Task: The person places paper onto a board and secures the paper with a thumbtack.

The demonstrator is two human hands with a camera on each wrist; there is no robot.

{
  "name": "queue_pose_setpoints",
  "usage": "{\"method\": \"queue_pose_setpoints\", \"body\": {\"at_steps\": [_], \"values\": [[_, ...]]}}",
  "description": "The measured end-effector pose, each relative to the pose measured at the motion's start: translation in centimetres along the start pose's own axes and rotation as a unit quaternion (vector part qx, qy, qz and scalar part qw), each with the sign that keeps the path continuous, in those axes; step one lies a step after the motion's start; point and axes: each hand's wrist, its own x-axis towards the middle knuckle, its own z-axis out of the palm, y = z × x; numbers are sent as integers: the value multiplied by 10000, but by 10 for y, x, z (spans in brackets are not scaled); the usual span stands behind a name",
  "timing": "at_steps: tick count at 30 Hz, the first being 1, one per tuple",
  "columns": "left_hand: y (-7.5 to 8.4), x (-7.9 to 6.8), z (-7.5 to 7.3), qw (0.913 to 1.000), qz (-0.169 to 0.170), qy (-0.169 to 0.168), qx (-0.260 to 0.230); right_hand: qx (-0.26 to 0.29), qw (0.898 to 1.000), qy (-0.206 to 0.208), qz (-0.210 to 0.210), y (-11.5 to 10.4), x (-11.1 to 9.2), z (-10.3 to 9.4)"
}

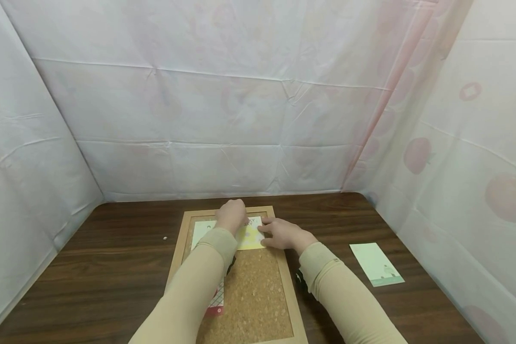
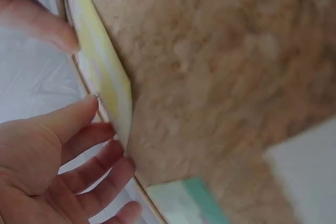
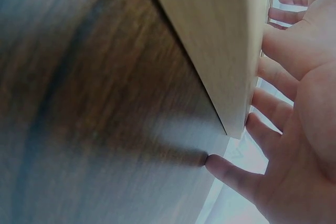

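A yellow and white card (image 1: 250, 238) lies at the upper right of a wood-framed cork board (image 1: 251, 296). My left hand (image 1: 232, 216) reaches over the card's left part. In the left wrist view, the thumb and forefinger of that hand (image 2: 50, 156) pinch a tiny pushpin (image 2: 97, 96) at the card, its head hidden by the fingers. The right hand (image 1: 284, 233) rests with spread fingers on the card's right edge and the board's frame. From the right wrist camera, its little finger (image 3: 231, 174) reaches down beside the frame's corner (image 3: 231, 124).
A pale green card (image 1: 202, 230) is at the board's upper left. Lower, partly behind the left sleeve, lies a checked card with a red edge (image 1: 215, 309). A loose card (image 1: 376, 263) lies on the dark wood table (image 1: 112, 267) at right; a small white bit (image 1: 165, 238) sits left.
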Motion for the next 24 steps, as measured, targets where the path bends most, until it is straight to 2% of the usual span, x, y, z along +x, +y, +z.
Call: {"method": "queue_pose_setpoints", "body": {"at_steps": [4,11,15,24], "values": [[1,-1,2,9996,169,136,155,20,10000,31,-26,-1,0,0],[3,0,3,9996,-6,147,251,45,9999,52,-114,1,2,1],[3,1,3,9994,34,131,305,81,9999,57,-90,2,3,2],[-9,0,-2,9998,93,63,167,184,9997,141,-55,4,7,1]]}}
